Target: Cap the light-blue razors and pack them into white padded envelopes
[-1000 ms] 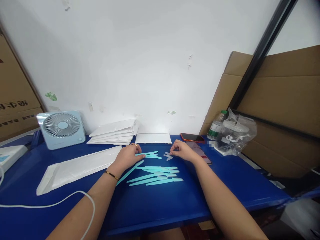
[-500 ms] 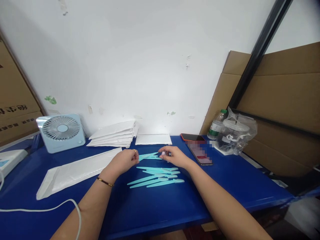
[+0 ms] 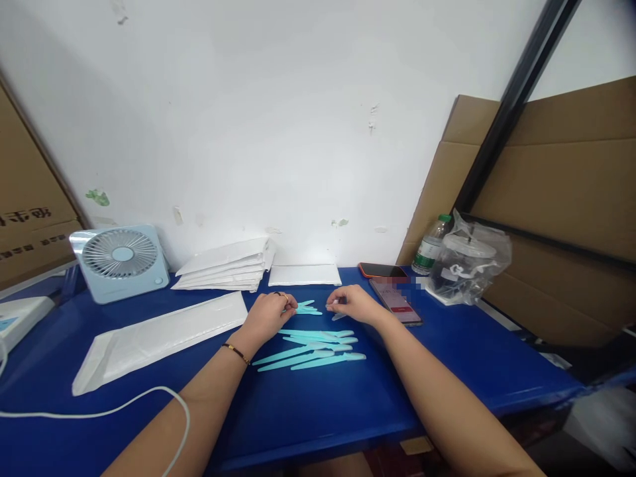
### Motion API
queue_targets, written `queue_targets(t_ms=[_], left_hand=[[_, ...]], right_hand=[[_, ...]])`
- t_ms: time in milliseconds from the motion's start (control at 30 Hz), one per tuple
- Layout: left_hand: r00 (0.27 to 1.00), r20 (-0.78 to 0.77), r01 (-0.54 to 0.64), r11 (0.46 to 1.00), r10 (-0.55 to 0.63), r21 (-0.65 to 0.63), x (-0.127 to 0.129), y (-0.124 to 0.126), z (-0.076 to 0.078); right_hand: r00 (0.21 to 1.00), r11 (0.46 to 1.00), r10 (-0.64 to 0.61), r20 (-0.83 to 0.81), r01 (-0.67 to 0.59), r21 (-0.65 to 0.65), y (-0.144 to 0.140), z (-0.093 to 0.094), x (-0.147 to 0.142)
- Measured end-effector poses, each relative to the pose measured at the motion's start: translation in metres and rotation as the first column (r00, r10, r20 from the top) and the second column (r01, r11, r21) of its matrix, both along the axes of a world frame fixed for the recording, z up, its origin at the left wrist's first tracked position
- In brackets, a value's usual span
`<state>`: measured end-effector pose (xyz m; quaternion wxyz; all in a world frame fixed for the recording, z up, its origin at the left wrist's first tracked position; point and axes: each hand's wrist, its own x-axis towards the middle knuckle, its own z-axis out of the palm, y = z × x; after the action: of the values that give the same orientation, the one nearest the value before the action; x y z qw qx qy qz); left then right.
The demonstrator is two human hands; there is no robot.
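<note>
Turquoise eyebrow razors [image 3: 318, 360] lie in a loose, overlapping row on the blue table, their handles pointing left. Behind them is a smaller bunch of turquoise razors [image 3: 309, 309]. My left hand [image 3: 271, 313] has its fingertips closed at the left end of that bunch and hides part of it. To the right of the bunch, my right hand [image 3: 355, 305] is closed in a pinch around a small whitish piece, mostly covered by the fingers. A small clear piece [image 3: 338, 317] shows just under the right fingers.
A white padded envelope [image 3: 163, 338] lies left, with stacked envelopes [image 3: 223, 265] and another envelope [image 3: 304, 275] by the wall. A blue fan [image 3: 119, 263] stands far left. Two phones [image 3: 397, 301], a bottle [image 3: 431, 248] and a bagged cup [image 3: 464, 268] are right. A white cable [image 3: 124, 399] crosses my left forearm.
My left hand has moved right along the rear bunch, covering more of it. My right hand has shifted slightly right, away from the bunch. The front row of razors stays put.
</note>
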<state>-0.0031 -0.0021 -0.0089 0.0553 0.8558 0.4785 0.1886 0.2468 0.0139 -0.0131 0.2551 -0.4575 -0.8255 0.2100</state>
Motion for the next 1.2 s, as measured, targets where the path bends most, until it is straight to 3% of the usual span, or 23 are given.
queue_targets(t_ms=[133,267,467,567,733,800,967,1100,1200], left_hand=[[0.996,0.069,0.061,0.996,-0.057,-0.067,-0.004,-0.005,0.002],[0.985,0.024,0.174,0.965,-0.173,-0.196,-0.002,-0.014,0.006],[0.993,0.005,0.116,0.961,-0.119,-0.250,0.000,-0.013,0.006],[0.999,0.007,0.052,0.980,-0.052,-0.193,-0.003,-0.009,0.007],[0.994,0.010,-0.104,0.989,0.106,-0.106,-0.011,-0.003,0.009],[0.992,0.022,-0.122,0.988,0.125,-0.098,-0.012,-0.004,0.009],[0.998,0.070,0.009,0.988,0.002,-0.152,-0.004,-0.015,0.012],[0.992,0.050,0.126,0.973,-0.118,-0.193,0.005,-0.021,0.014],[0.990,0.015,0.139,0.975,-0.139,-0.175,0.006,-0.020,0.012]], right_hand=[[0.999,0.999,0.014,0.041,-0.016,0.048,-0.004,0.010,0.012],[0.988,0.990,0.127,0.084,-0.121,-0.070,-0.015,0.020,0.010],[0.955,0.959,0.267,0.131,-0.251,-0.132,-0.020,0.014,-0.007],[0.968,0.975,0.211,0.132,-0.200,-0.092,-0.016,0.011,-0.006],[0.992,1.000,-0.025,0.123,0.026,-0.002,-0.012,0.020,0.010],[0.990,0.999,-0.014,0.137,0.018,-0.027,-0.014,0.025,0.016],[0.945,0.954,0.228,0.233,-0.168,-0.250,-0.018,0.023,0.019],[0.939,0.956,0.256,0.228,-0.211,-0.206,-0.018,0.016,0.008],[0.946,0.963,0.260,0.196,-0.238,-0.128,-0.017,0.014,-0.001]])
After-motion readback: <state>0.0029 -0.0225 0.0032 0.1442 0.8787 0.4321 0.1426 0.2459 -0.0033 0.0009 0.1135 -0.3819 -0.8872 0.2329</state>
